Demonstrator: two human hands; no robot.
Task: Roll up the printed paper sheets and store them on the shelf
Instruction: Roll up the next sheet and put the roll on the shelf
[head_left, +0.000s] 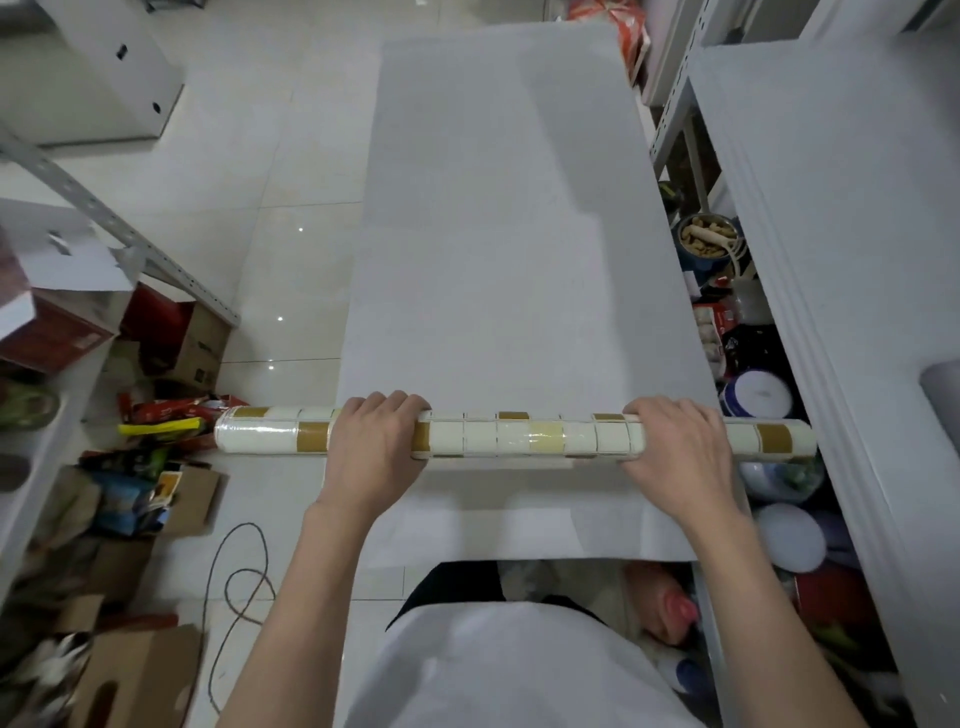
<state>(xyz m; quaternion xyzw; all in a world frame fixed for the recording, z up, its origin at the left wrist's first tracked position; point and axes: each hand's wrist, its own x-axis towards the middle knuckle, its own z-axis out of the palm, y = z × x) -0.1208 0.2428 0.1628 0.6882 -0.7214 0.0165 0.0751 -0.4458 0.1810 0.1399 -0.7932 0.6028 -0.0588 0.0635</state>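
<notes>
a: your left hand (374, 447) and right hand (675, 452) are both on the long glossy roll of paper printed in cream and tan squares (514, 436). what are the fingers doing?

b: on each hand they're curled over the top of the tube and wrapped round it, knuckles up. the left one grips left of the middle, the right one near the right end.

a: and where does the roll lie?

b: crosswise in front of you, a smooth shiny cylinder. it lies across the pale grey matte sheet (509, 234), and both its ends stick out past the sheet's edges.

a: the sheet itself?

b: flat, plain and dull. it's a long rectangle running away from you over the glossy white floor tiles (249, 208), with a strip also showing on your side of the roll.

a: to the right?

b: a pale grey shelf unit (831, 208) with broad flat boards sits just beside the sheet, with bowls and packets crowded underneath.

a: left side?

b: brown cardboard boxes (192, 499) and a thin dark cable looped on the tiles (244, 582).
</notes>
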